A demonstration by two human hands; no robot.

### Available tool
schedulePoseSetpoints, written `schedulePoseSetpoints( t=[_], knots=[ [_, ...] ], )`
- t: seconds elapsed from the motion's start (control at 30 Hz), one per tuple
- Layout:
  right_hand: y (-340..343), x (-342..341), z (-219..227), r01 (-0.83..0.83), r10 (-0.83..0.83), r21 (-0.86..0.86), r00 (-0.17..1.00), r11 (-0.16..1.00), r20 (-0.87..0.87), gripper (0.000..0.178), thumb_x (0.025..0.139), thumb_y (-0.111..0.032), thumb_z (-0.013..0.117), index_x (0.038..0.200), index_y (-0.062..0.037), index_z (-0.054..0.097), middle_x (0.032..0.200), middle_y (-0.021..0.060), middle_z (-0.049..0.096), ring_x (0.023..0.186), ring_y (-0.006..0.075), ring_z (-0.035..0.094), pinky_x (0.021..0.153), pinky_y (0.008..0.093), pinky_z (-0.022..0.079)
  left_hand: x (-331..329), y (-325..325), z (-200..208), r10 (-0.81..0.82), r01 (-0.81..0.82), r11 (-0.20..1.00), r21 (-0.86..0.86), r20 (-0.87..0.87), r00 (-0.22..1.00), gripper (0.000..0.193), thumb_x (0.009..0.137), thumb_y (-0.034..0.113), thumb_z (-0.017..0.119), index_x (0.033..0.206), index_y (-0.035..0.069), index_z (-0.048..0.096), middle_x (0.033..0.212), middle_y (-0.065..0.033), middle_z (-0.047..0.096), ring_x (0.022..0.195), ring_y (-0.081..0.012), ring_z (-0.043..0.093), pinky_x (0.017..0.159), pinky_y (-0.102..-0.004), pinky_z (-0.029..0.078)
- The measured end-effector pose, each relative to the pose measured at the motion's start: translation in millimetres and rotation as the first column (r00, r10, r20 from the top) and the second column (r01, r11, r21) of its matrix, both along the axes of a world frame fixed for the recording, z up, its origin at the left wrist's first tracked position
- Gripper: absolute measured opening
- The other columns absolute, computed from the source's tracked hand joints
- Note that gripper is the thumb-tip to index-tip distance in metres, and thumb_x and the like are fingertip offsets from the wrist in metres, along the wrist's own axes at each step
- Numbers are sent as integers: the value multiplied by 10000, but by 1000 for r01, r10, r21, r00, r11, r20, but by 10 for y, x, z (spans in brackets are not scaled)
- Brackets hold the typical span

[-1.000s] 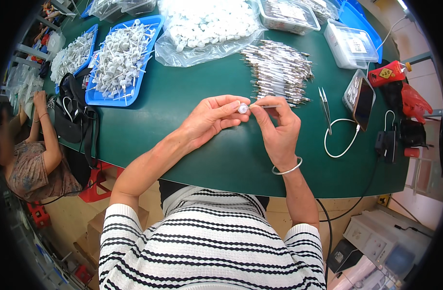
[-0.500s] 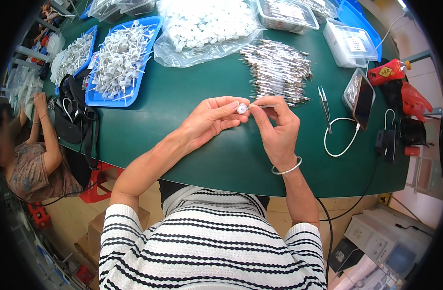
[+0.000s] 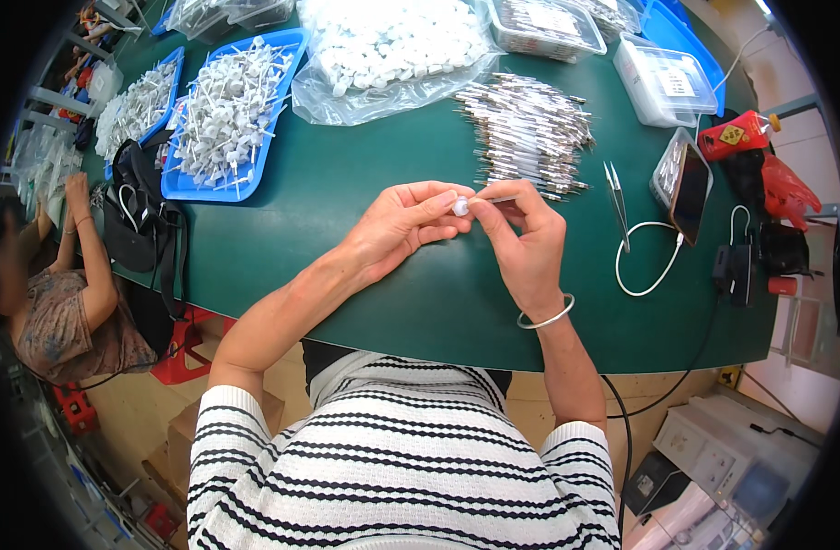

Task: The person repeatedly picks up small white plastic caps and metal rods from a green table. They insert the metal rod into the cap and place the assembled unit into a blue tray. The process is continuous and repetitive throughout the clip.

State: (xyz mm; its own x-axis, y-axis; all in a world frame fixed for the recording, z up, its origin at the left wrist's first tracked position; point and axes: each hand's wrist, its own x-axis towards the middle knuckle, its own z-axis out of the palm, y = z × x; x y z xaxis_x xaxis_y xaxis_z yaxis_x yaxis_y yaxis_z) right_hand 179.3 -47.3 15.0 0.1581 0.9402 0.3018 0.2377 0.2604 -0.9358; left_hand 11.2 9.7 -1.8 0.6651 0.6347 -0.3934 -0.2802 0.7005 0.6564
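Note:
Over the green table, my left hand (image 3: 391, 227) pinches a small round white plastic cap (image 3: 460, 207) between thumb and fingers. Close against it, the fingertips of my right hand (image 3: 528, 252) are pinched on a thin metal rod (image 3: 502, 199), mostly hidden by the fingers. The rod's end meets the cap, though how far in it sits cannot be made out. Beyond my right hand lies a heap of similar thin rods (image 3: 532, 137). Farther off, a clear plastic bag (image 3: 324, 108) is full of loose white caps.
Left stands a blue tray (image 3: 209, 195) of white caps with stems, beside a black bag (image 3: 131, 225). Tweezers (image 3: 615, 202), a white cable (image 3: 635, 293), a phone (image 3: 690, 197) and a clear box (image 3: 654, 87) are to the right. A co-worker (image 3: 71, 302) sits far left.
The cap has turned a little between my fingers, and my right fingertips have shifted slightly left, closer against it. Everything else looks the same.

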Motion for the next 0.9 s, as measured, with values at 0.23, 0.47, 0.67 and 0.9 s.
schedulePoseSetpoints(
  t=[0.23, 0.47, 0.67, 0.9],
  knots=[
    [9, 44, -7, -113, 84, -100, 961, 988, -263, 79, 882, -49, 635, 907, 17, 601, 843, 25, 609, 784, 72, 596, 695, 204, 493, 7, -9, 13, -4, 4, 1000, -1, 7, 1000, 274, 911, 175, 608, 1101, -23, 621, 937, -88, 661, 852, -150, 652, 773, -223, 546],
    [10, 35, -5, -120, 84, -124, 960, 985, -265, 69, 887, -45, 625, 898, 20, 602, 851, 33, 604, 778, 78, 592, 695, 209, 481, -4, -6, -24, 11, -11, 1000, 12, 12, 1000, 269, 907, 174, 615, 1087, -26, 622, 936, -89, 660, 852, -150, 652, 765, -224, 548],
    [11, 33, -11, -128, 69, -165, 944, 978, -323, 55, 884, -29, 619, 886, 25, 605, 864, 29, 606, 786, 80, 589, 706, 209, 472, -3, -15, 17, 17, -16, 999, 43, -11, 1000, 249, 913, 161, 605, 1087, -17, 619, 945, -82, 656, 853, -136, 646, 761, -217, 546],
    [7, 37, -51, -111, 71, -123, 954, 986, -292, 61, 875, -9, 623, 927, 24, 618, 883, 39, 616, 811, 91, 603, 734, 213, 482, -6, -35, 38, 99, -85, 972, 217, -56, 993, 248, 900, 134, 621, 1101, -10, 604, 958, -77, 661, 879, -132, 644, 793, -236, 528]
  ],
)
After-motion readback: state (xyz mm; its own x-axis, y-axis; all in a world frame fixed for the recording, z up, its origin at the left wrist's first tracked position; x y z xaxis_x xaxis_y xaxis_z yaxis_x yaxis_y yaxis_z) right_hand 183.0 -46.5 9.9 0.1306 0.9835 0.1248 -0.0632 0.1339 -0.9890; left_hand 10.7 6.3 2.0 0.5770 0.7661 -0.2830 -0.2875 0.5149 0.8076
